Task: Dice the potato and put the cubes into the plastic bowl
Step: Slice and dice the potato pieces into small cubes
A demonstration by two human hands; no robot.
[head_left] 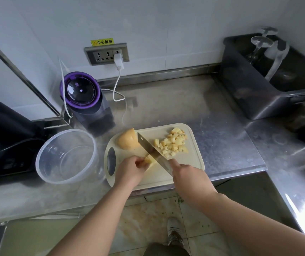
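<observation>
Gripping the knife (151, 151) in the right hand (186, 174), fingers curled round the hidden handle, and pressing the blade down across the potato strips (148, 161) near the six o'clock end of the cutting board (194, 163). Pinning those strips with the left hand (129, 169), fingers bent into a pinch and sitting just beside the steel (uncomfortably near, by the look of it).

Judging the chief danger to be a nicked fingertip, brought on by the blade drifting toward nine o'clock or by the wet strips sliding out from under the pinch. Watching, too, for the board skidding on the smooth steel counter (221, 135) under a hard chop. Expecting some spilling at transfer time as well, with the cubes (173, 144) heaped loosely toward one o'clock on the board, well apart from the bowl. Leaving an uncut potato half (127, 139) at eleven o'clock on the board, just beside the blade's far end.

Finding the plastic bowl (44, 157) at nine o'clock from the board, just beside it, showing nothing through its clear wall: no cubes moved over yet. Noting a grey tub (255, 100) at two o'clock on the counter, holding a tilted wine glass (258, 47) and other clear ware too blurred to name.
</observation>
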